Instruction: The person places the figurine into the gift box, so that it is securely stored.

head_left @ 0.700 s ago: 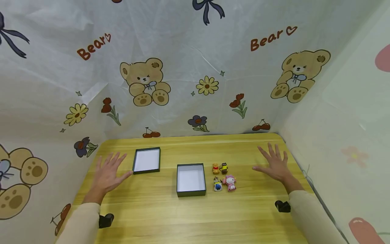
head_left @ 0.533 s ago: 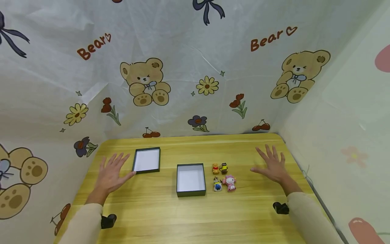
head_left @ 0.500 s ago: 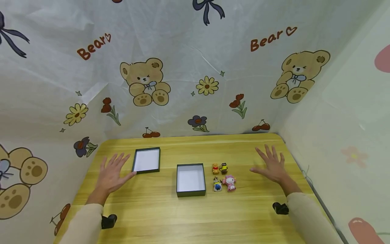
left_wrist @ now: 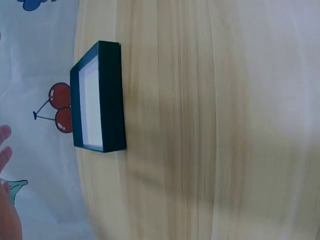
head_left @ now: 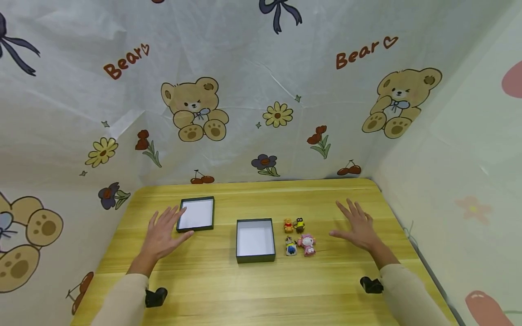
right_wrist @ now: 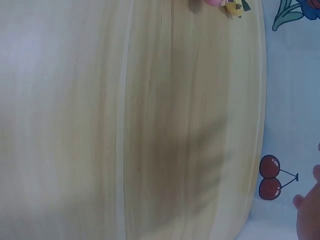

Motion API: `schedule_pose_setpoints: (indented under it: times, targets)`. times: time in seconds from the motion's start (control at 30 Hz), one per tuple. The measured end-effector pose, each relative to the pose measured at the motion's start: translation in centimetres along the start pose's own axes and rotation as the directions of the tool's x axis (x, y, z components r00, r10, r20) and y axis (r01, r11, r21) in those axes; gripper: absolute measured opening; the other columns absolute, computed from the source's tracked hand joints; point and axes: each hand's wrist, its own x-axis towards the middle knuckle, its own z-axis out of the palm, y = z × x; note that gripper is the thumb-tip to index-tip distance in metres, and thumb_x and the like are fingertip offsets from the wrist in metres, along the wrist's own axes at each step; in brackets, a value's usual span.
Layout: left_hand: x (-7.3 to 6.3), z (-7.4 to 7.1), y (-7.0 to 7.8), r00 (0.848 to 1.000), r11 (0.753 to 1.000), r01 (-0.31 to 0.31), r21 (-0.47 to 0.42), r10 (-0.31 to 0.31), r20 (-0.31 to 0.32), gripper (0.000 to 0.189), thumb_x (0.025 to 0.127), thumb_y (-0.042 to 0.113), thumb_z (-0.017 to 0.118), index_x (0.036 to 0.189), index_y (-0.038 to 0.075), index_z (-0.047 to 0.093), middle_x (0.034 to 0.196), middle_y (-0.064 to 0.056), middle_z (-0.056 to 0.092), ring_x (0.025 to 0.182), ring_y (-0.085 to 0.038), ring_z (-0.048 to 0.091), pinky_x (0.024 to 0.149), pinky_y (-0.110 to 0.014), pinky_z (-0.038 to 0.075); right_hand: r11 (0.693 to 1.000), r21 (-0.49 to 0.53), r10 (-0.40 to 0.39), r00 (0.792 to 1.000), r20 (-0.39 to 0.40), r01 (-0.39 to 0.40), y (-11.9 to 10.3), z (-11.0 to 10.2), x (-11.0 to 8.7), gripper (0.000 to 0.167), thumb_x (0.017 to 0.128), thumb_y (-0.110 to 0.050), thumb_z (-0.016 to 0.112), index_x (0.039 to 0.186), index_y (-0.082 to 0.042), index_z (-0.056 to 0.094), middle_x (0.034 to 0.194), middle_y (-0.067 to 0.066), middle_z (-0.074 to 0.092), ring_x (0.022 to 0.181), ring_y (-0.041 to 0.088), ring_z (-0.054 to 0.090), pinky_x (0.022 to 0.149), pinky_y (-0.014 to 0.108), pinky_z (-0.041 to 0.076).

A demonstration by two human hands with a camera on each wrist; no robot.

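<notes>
My left hand (head_left: 162, 235) hovers with fingers spread, its fingertips overlapping the near left edge of a shallow dark green box lid (head_left: 196, 214) with a white inside. My right hand (head_left: 359, 227) is held with spread fingers to the right of several small figurines, holding nothing. An uncovered dark green box (head_left: 255, 240), white within, stands at the middle of the table. Right of it are a red-and-yellow bear figurine (head_left: 288, 225), a black-and-yellow one (head_left: 299, 225), a white-and-blue one (head_left: 291, 246) and a pink one (head_left: 307, 245). In the left wrist view, fingers (left_wrist: 6, 200) show at the edge.
The wooden table (head_left: 228, 290) meets a bear-print cloth (head_left: 240, 149) at its back edge. A pale wall (head_left: 448, 158) stands along the right side, with a cable (head_left: 428, 267) beside the table edge. Black wrist mounts (head_left: 156, 297) sit under both sleeves.
Both hands have moved inward toward the middle, the left hand to the right and the right hand to the left. The box, lid and figurines stay where they were.
</notes>
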Motion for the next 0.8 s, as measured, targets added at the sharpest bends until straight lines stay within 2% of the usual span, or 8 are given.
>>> schedule_pose_setpoints:
  times: [0.27, 0.43, 0.67, 0.8]
  targets:
    - [-0.2, 1.3, 1.2, 1.000, 0.997, -0.021, -0.073, 0.020, -0.009, 0.077, 0.086, 0.051, 0.064, 0.147, 0.011, 0.039, 0.147, -0.023, 0.039, 0.134, -0.044, 0.032, 0.107, -0.063, 0.021, 0.999, 0.049, -0.011, 1.000, 0.020, 0.010, -0.8, 1.1, -0.3, 0.099, 0.078, -0.052, 0.072, 0.155, -0.017, 0.019, 0.157, 0.026, 0.011, 0.136, 0.056, 0.014, 0.092, 0.083, 0.015]
    - [-0.3, 2.3, 2.3, 1.000, 0.991, -0.011, -0.134, 0.011, -0.002, 0.076, 0.087, 0.049, 0.063, 0.148, 0.011, 0.038, 0.147, -0.022, 0.039, 0.133, -0.043, 0.034, 0.105, -0.065, 0.024, 0.997, 0.071, -0.016, 1.000, 0.026, 0.014, -1.0, 1.5, -0.5, 0.099, 0.079, -0.050, 0.073, 0.154, -0.013, 0.021, 0.156, 0.028, 0.012, 0.134, 0.058, 0.018, 0.091, 0.083, 0.017]
    - [-0.5, 3.1, 3.3, 1.000, 0.984, -0.005, -0.175, 0.002, -0.018, 0.075, 0.085, 0.047, 0.066, 0.147, 0.012, 0.040, 0.146, -0.020, 0.042, 0.131, -0.042, 0.039, 0.103, -0.065, 0.028, 0.992, 0.126, -0.028, 0.999, 0.028, 0.024, -1.4, 2.6, -0.6, 0.098, 0.079, -0.046, 0.074, 0.155, -0.014, 0.021, 0.155, 0.027, 0.014, 0.134, 0.057, 0.020, 0.093, 0.079, 0.025]
    - [-0.5, 3.5, 3.7, 1.000, 0.978, 0.006, -0.206, -0.008, -0.007, 0.074, 0.086, 0.046, 0.066, 0.147, 0.013, 0.040, 0.146, -0.019, 0.042, 0.131, -0.042, 0.039, 0.103, -0.066, 0.029, 0.988, 0.153, -0.025, 0.999, 0.036, 0.019, -1.8, 3.2, -0.6, 0.097, 0.080, -0.046, 0.074, 0.154, -0.013, 0.022, 0.155, 0.026, 0.016, 0.135, 0.056, 0.019, 0.093, 0.078, 0.028]
